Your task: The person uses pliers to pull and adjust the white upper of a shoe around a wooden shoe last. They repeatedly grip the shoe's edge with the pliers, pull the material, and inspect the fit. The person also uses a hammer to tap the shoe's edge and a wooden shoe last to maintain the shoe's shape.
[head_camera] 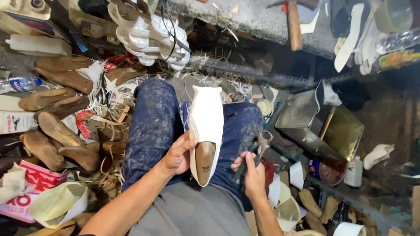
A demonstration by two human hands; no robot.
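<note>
The left hand point(178, 155) grips the side of a white shoe upper on a last point(205, 131), fingers curled around its left edge, thumb on top; the shoe stands between the knees on the blue trousers point(153, 126), toe pointing away from the person, the brown insole face of the last turned up just right of the left hand. The right hand point(253, 172) is closed around the handles of a pair of metal pincers point(258, 148); the pincer head rises above that hand, just beside the right edge of the shoe but apart from it.

Open room is narrow: left of the left hand lies a heap of brown wooden lasts point(52, 131) amid pale offcut strips; beyond the shoe toe hangs a bundle of white insoles point(148, 39) under a concrete ledge point(253, 19).

Right of the right hand stands an open square metal tin point(323, 126) with a stick in it; near it, a small white bottle point(353, 171). Left of the left hand, at the frame edge: a red-and-white printed package point(30, 183), a white box point(15, 122), a clear plastic bottle with a blue cap point(19, 84).
</note>
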